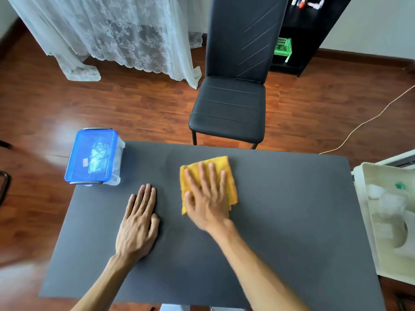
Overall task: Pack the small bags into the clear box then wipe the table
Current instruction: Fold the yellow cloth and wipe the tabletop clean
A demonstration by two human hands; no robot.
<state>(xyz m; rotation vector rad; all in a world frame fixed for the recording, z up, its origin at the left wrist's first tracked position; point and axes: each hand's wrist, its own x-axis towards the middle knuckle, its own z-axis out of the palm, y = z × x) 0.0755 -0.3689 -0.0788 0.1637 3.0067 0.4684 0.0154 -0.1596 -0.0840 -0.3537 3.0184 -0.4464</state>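
A clear box with a blue lid stands at the far left corner of the dark grey table, lid on. Small bags show faintly through the lid. A folded yellow cloth lies on the table near its far middle. My right hand presses flat on the cloth with straight, spread fingers. My left hand rests flat on the bare tabletop, to the left of the cloth, fingers straight and together.
A black chair stands just beyond the table's far edge. A white tray with pale items sits off the table's right side. A lace curtain hangs at the back left, and a dark shelf with a green basket stands at the back right.
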